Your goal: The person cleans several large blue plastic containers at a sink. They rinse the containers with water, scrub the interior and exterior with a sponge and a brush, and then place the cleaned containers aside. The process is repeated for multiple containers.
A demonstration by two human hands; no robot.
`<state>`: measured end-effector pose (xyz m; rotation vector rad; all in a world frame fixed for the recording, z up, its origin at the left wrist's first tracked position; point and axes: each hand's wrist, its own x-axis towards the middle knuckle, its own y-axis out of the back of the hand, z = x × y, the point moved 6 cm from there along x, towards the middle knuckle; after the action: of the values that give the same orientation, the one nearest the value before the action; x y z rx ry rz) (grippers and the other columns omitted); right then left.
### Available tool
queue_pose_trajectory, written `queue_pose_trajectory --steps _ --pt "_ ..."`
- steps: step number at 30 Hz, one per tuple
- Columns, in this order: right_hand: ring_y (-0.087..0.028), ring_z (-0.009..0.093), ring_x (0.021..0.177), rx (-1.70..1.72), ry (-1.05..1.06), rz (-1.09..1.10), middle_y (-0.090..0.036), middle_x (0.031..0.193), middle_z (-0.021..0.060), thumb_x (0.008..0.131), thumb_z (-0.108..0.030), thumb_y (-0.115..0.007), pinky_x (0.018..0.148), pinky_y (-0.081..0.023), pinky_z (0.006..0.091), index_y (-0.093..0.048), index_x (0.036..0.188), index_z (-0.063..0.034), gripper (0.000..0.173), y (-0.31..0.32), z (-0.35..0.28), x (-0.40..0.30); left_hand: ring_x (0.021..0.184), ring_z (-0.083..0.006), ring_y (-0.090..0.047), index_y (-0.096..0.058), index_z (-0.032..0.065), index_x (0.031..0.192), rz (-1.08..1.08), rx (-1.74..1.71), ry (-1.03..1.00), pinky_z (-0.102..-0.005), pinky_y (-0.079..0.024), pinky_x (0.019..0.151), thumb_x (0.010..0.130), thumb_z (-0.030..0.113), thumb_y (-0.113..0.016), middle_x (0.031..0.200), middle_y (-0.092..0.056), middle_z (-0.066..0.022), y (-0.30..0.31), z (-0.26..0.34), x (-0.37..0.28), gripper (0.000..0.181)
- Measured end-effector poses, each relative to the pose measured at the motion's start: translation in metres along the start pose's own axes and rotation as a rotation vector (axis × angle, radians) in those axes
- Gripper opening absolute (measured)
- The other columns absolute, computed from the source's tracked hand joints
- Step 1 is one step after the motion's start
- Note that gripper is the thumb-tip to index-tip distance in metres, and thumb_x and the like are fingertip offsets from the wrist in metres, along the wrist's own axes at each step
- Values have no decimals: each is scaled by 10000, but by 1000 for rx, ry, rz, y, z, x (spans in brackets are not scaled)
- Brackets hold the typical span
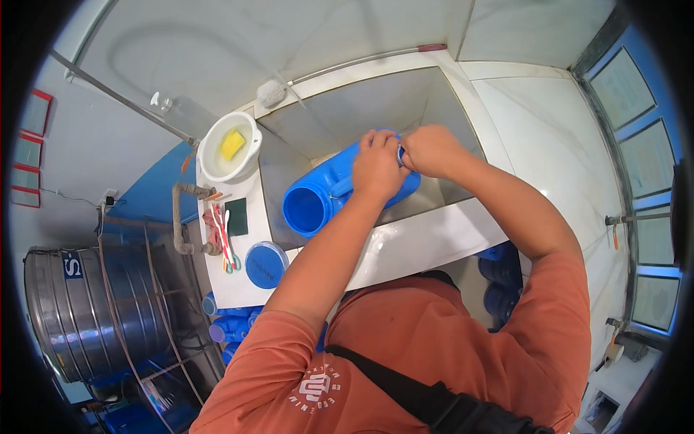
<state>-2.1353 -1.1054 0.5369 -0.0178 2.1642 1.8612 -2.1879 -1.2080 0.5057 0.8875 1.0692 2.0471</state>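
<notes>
A blue plastic water container (pixel 339 168) lies on its side over the tiled basin (pixel 455 130), its wide round mouth open towards the lower left. My left hand (pixel 379 165) is on the container near its moulded handle, fingers curled over its upper side. My right hand (pixel 431 152) has its fingers closed at a small dark blue and whitish part on the container's far right end; the fingers hide most of that part. A round blue lid (pixel 266 265) with writing on it lies on the ledge to the left of my left forearm.
A white plastic basin (pixel 208 164) holds cloudy water and a yellow sponge (pixel 232 144). Toothbrushes (pixel 221 230) and a dark green scouring pad (pixel 237 216) lie on the left ledge. A long-handled brush (pixel 347 66) rests along the back edge. A clear pump bottle (pixel 187 115) stands behind the basin.
</notes>
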Motion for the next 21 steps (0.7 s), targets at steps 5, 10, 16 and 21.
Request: queue_pose_trajectory --steps 5,10,16,21 --pt "-675 345 743 327 -28 345 -705 827 177 881 -254 -624 692 -536 450 -698 849 -67 204 8 3 -2 1305 -385 -495 -675 58 1162 4 -119 11 -452 -460 1076 750 226 -849 1365 -594 -109 13 -19 9 477" --pt "-660 297 763 731 44 413 -685 922 139 888 -209 -735 712 -526 411 -702 930 -44 173 11 13 -16 1306 -370 -502 -693 66 1102 -18 -201 17 -454 -455 1078 728 226 -869 1335 -612 -110 27 -28 -12 444" --pt "-674 331 912 646 -179 396 -660 976 149 842 -295 -800 802 -537 431 -737 995 -57 289 -7 -25 -34 1330 -367 -502 -679 86 1140 15 -213 55 -464 -438 1106 732 199 -859 1328 -627 -90 23 -25 -19 460" --pt "-680 335 908 510 -180 595 -670 997 153 812 -279 -820 793 -544 427 -752 1003 -38 315 -16 -31 -49 1367 -398 -471 -630 88 1252 -45 -310 -61 -471 -401 1151 743 132 -819 1272 -664 -93 22 -26 -23 544"
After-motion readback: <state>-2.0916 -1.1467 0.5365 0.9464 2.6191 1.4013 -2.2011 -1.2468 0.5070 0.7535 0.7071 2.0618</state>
